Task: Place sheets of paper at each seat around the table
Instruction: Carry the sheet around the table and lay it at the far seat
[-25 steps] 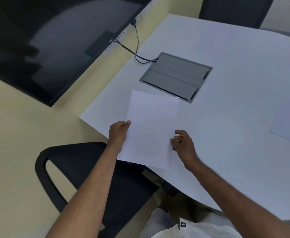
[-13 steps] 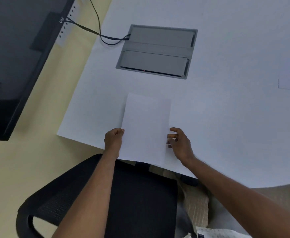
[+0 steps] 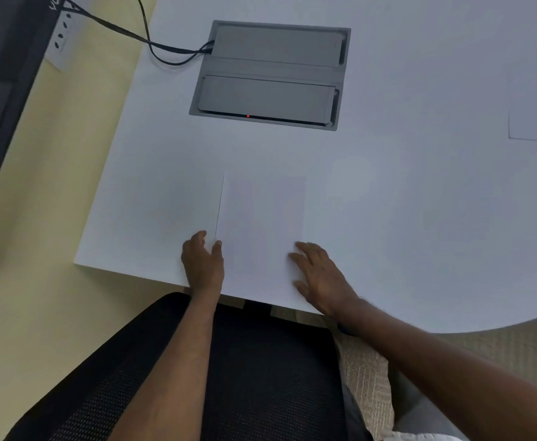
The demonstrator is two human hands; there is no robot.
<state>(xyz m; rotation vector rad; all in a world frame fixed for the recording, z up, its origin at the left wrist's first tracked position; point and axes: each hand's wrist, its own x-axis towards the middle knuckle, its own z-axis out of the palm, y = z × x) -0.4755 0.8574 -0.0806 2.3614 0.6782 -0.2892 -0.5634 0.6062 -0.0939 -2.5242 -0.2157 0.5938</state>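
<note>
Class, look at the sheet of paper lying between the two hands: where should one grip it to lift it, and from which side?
Grip the sheet of paper at its near edge, coming from the chair side. It lies flat on the table, so its face offers nothing to pinch; the near edge appears to reach the table's rim, where a thumb can probably slide underneath.

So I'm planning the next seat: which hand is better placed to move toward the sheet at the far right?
Probably the right hand: it lies on that side, open, nearer that sheet.
</note>
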